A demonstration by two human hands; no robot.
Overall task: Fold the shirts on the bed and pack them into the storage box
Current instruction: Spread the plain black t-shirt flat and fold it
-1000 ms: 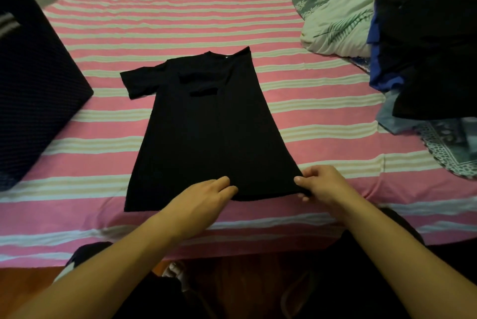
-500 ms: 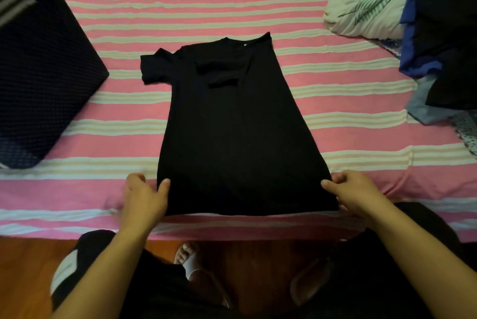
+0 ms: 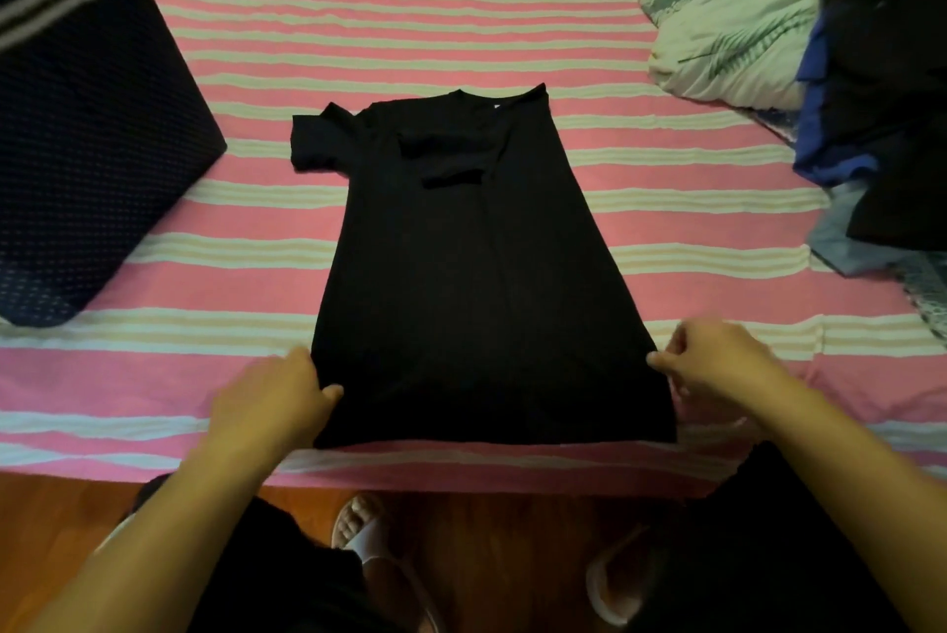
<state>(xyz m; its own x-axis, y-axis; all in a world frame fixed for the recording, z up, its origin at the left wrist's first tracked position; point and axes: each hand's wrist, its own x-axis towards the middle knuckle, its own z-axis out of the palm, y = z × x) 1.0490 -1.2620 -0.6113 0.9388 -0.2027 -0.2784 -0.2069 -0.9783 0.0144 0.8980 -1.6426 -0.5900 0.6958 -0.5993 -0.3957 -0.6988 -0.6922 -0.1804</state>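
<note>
A black shirt [image 3: 476, 273] lies flat on the pink striped bed [image 3: 410, 32], neck away from me. Its right side is folded inward over the body; the left sleeve sticks out. My left hand [image 3: 271, 402] pinches the shirt's lower left edge near the hem. My right hand [image 3: 717, 360] pinches the lower right edge. A dark navy dotted storage box [image 3: 82, 145] stands on the bed at the far left.
A pile of dark and blue clothes [image 3: 881, 109] is heaped at the right side of the bed. A white and grey floral bundle of bedding [image 3: 727, 27] lies at the back right. My slippered feet stand on the wooden floor [image 3: 51, 504] below the bed's edge.
My left hand moved from the middle of the hem to the shirt's lower left corner and took hold of it. The right hand stayed at the right corner. The hem now lies straighter.
</note>
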